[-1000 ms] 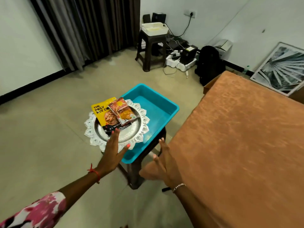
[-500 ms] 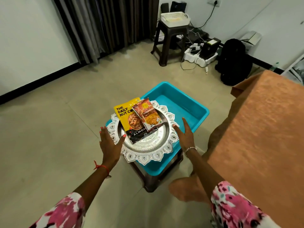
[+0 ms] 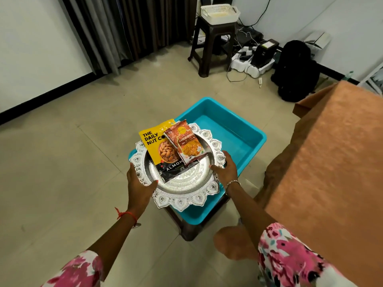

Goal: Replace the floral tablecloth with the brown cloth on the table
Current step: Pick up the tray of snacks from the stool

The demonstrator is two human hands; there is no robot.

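The brown cloth (image 3: 331,162) lies spread over the table on my right, its near corner hanging in soft folds just beside my right forearm. The floral tablecloth is nowhere in view. I judge the cloth light, limp and a little slick (it has a sheen), so it is best taken by a corner or hem, and it could slide if dragged.

My left hand (image 3: 141,183) grips the near-left rim of the silver plate (image 3: 186,195), thumb over the edge, and my right hand (image 3: 224,168) grips the opposite rim. The plate is stiff metal and sits on the teal tub (image 3: 238,129), which rests on a dark stool (image 3: 187,230). A yellow almond packet (image 3: 159,146) and an orange packet (image 3: 187,143) lie loose on it and will likely slip if I tilt it.

A second stool (image 3: 213,38) bearing a white basket (image 3: 219,12) and a black backpack (image 3: 296,73) stand well apart. Between plate and table, only the hanging corner stands in the way.
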